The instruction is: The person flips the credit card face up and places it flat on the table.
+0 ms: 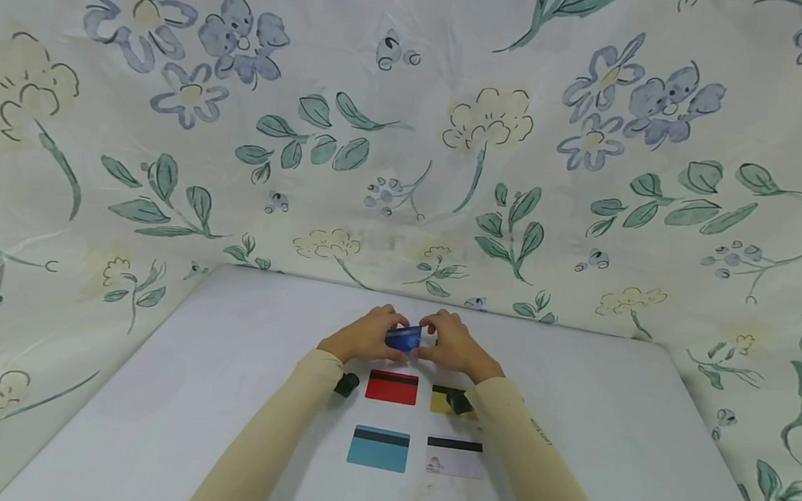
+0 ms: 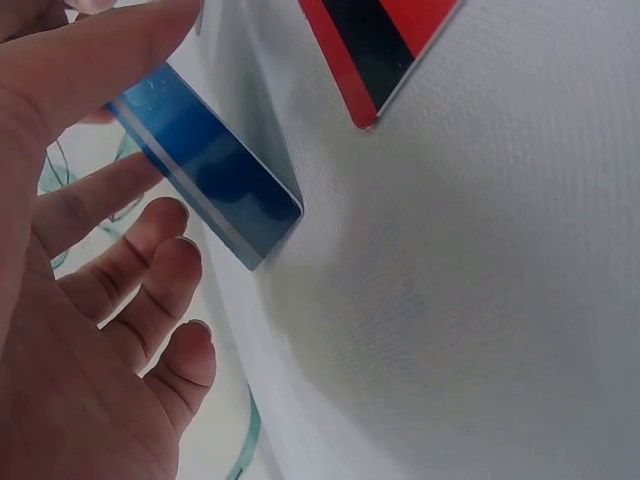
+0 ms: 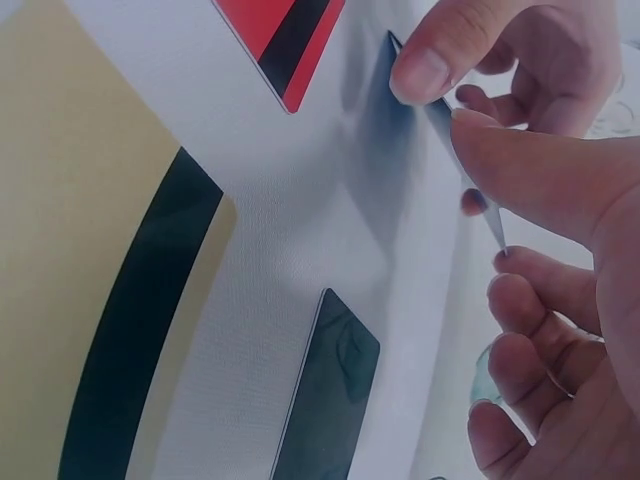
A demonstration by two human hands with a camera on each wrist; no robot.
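Observation:
A blue plastic card (image 1: 403, 339) with a pale stripe is tilted up on edge at the far part of the table, between both hands. My left hand (image 1: 367, 333) pinches it between thumb and fingers from the left; its other fingers (image 2: 165, 280) are loosely bent beside it. From the right, my right hand (image 1: 456, 345) holds the same card, the right thumb (image 3: 530, 175) on its near face and a fingertip at its edge. A red card (image 1: 391, 389) with a black stripe lies flat just nearer. Beside my right hand lies a dark glossy card (image 3: 330, 400), mostly hidden in the head view.
A gold card (image 1: 442, 402) is partly covered by the right wrist's black camera (image 1: 459, 401). Nearer lie a light blue card (image 1: 378, 451) and a pale card (image 1: 455, 460) with a black stripe. The white table (image 1: 175, 390) meets a floral cloth (image 1: 395, 141) behind.

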